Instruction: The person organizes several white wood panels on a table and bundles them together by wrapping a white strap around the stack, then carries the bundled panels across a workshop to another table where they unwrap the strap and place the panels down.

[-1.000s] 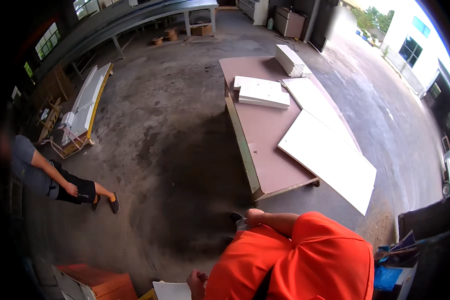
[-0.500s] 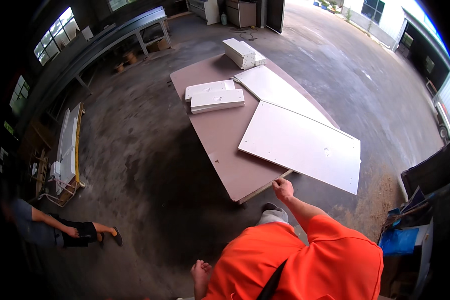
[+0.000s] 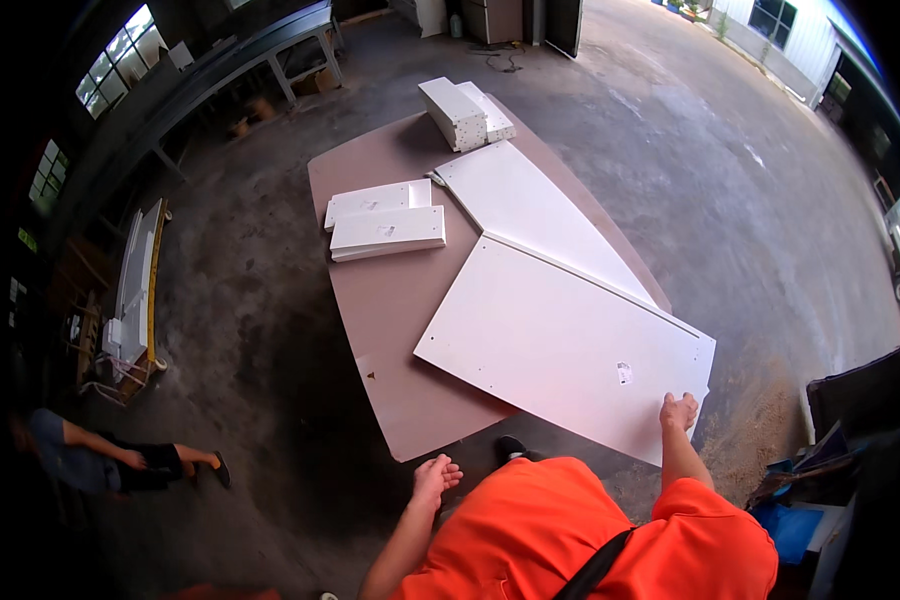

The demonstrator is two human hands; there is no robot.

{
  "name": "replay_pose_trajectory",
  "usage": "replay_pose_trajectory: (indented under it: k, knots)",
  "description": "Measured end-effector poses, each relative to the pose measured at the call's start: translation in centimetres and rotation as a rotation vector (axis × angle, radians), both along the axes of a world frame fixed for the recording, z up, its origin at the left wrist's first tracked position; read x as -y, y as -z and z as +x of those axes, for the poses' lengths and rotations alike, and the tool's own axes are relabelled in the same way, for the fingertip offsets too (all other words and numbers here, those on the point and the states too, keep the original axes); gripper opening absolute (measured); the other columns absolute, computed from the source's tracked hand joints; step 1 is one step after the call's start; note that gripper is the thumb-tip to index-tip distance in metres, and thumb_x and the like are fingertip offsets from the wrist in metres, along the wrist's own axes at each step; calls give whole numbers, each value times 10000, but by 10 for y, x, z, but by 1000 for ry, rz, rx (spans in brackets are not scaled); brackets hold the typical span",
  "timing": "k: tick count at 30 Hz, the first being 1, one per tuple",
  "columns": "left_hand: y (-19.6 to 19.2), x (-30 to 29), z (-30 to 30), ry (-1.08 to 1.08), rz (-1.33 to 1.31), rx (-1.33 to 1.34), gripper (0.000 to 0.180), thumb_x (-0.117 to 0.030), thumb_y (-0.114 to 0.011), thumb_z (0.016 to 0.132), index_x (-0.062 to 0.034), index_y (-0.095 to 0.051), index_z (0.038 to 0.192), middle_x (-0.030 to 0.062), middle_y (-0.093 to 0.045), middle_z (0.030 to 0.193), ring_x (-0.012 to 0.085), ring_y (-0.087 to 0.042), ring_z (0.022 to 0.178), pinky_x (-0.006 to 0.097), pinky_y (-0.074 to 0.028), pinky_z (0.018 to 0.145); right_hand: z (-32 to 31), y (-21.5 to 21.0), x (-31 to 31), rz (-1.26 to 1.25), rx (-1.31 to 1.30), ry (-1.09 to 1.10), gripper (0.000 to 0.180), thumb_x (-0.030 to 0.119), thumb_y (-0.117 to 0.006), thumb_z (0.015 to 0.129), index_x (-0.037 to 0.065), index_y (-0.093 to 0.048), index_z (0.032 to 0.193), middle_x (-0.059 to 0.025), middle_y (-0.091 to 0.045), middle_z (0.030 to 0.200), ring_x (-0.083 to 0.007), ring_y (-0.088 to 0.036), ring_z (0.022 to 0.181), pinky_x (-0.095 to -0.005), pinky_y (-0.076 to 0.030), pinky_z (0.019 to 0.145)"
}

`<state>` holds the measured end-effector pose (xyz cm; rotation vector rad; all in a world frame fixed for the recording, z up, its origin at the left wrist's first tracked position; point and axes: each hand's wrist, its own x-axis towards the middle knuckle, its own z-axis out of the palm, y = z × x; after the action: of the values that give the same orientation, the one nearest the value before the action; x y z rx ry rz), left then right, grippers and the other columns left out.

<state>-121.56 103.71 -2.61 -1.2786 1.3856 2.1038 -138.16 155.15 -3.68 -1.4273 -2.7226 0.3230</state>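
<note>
A large white panel [image 3: 570, 350] with a small label and drilled holes lies aslant on the brown-topped table [image 3: 400, 340], its near right end jutting past the edge. It overlaps a second white panel [image 3: 540, 210] behind it. Over the near right end of the front panel is my right hand [image 3: 679, 411], fingers loosely bent and nothing held; whether it touches the surface is unclear. My left hand [image 3: 436, 478] hangs in the air by the table's near corner, empty, its fingers loosely extended.
Short white boards [image 3: 385, 228] are stacked on the table's left; thicker white blocks [image 3: 458, 115] sit at its far end. A person [image 3: 100, 455] is at the lower left, near a low cart [image 3: 135, 290] carrying long panels. A long bench [image 3: 240, 80] runs along the far left.
I have come closer to the table. My right hand has left the table's near edge and moved right, over the large panel. My left hand has risen and come forward.
</note>
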Motion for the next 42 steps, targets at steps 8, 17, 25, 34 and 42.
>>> replay_pose_trajectory:
  k: [8, 17, 25, 34, 42]
  knots:
    - [42, -132, -152, 104, 314, 15, 508, -386, -648, 918, 18, -508, 1192, 151, -585, 1174, 269, -600, 1045, 421, -494, 906, 57, 64, -116, -570, -279, 364, 699, 575, -720, 778, -70, -655, 1039, -131, -666, 1048, -250, -617, 935, -422, -491, 838]
    - [41, -114, -84, -9, 38, -20, 311, -287, -587, 964, 2, -538, 1068, 99, -621, 1009, 206, -640, 856, 367, -561, 720, 93, 10, -43, -886, -488, 491, 547, 499, -745, 803, -31, -688, 926, -68, -672, 914, -184, -607, 734, -356, -518, 684]
    - [51, -34, 1, -351, -19, -18, 231, -261, -554, 981, -71, -491, 1097, 82, -609, 1052, 232, -635, 893, 396, -556, 748, 135, 20, 33, -949, -256, 231, 515, 520, -716, 825, 22, -614, 743, -34, -593, 746, -146, -524, 643, -335, -452, 586]
    - [55, -81, 72, -259, 1, -55, 540, -139, -672, 892, -76, -335, 1309, 151, -471, 1286, 280, -546, 1119, 473, -545, 810, 165, 23, 118, -1329, -87, 255, 519, 553, -606, 890, 34, -590, 885, -42, -590, 734, -179, -586, 577, -301, -484, 508]
    - [63, -39, 82, -99, -306, -57, 961, -125, -785, 769, 29, -130, 1456, 200, -411, 1373, 276, -484, 1212, 384, -422, 1008, 108, 56, 29, -1145, -323, 560, 540, 578, -763, 740, 117, -561, 936, -50, -561, 841, -221, -533, 635, -365, -428, 521]
